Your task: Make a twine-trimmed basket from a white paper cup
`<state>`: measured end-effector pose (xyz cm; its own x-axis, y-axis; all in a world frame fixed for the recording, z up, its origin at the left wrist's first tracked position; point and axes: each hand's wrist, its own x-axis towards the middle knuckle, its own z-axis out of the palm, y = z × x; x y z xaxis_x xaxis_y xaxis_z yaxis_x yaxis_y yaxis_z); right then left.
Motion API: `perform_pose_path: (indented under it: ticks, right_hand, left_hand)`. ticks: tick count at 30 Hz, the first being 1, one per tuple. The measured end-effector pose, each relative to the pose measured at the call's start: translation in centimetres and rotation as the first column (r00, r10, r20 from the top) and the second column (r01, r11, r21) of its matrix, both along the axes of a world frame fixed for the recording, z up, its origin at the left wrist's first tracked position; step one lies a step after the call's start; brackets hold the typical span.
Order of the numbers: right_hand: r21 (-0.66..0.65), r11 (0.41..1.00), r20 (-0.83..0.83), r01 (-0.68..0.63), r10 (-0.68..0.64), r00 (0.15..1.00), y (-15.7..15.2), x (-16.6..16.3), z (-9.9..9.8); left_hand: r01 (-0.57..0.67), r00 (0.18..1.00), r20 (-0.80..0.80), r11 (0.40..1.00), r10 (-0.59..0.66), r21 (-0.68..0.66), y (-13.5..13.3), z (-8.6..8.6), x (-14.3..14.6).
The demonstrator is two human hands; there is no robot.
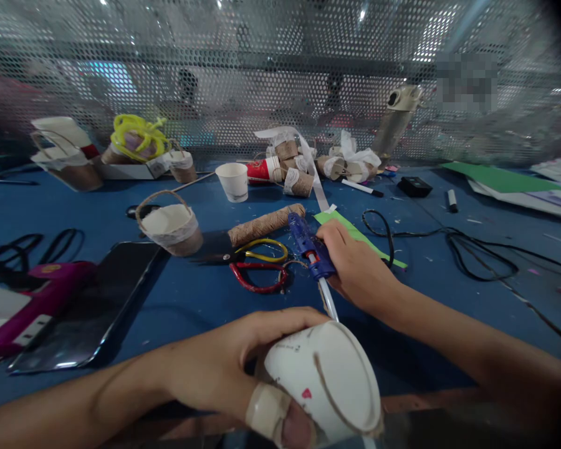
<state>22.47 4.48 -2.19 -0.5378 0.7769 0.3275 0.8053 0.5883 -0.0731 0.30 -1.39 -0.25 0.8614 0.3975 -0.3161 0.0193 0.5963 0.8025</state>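
The blue desk (88, 218) is stretching out ahead of and to both sides of the fingers. The left fingers (285, 319) are grasping a white paper cup (343, 380), with a bandaged thumb bracing its near side; the cup is sitting directly on the near side of the right fingers (334, 234), apart from them. Those right fingers are wrapping around a blue glue gun (308, 246). Its long axis is slanting from near right to far left, so its tip is pointing away from the cup and its rear is facing it. A roll of twine (264, 226) is lying just beyond that tip, and scissors (237, 257) are resting left of the right fingers. A glue stick (328, 299) is running from the gun's rear toward the cup and disappearing behind it. A brown strand (325, 383) is crossing the cup beside its round end; whether that end is base or mouth is staying unclear. The right hand is hiding the gun's handle and trigger, and the left hand is covering the cup's other end.
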Motion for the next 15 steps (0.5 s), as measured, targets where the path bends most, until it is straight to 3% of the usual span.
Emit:
perform_pose_path:
  ticks: [5,9,15]
  right_hand:
    - [-0.013,0.999,-0.112,-0.041,0.039,0.993,0.2,0.5,-0.3]
    - [-0.035,0.999,-0.276,0.031,-0.040,0.960,0.9,1.4,-0.3]
    - [-0.143,0.989,-0.602,0.042,-0.120,0.789,0.3,2.3,0.9]
  left_hand:
    - [0.012,1.000,0.001,1.000,-0.012,0.029,0.1,0.0,-0.3]
    - [-0.035,0.996,0.086,0.993,0.025,0.115,0.6,0.1,-0.6]
    - [-0.192,0.977,0.133,0.956,0.165,0.222,1.3,0.5,-1.3]
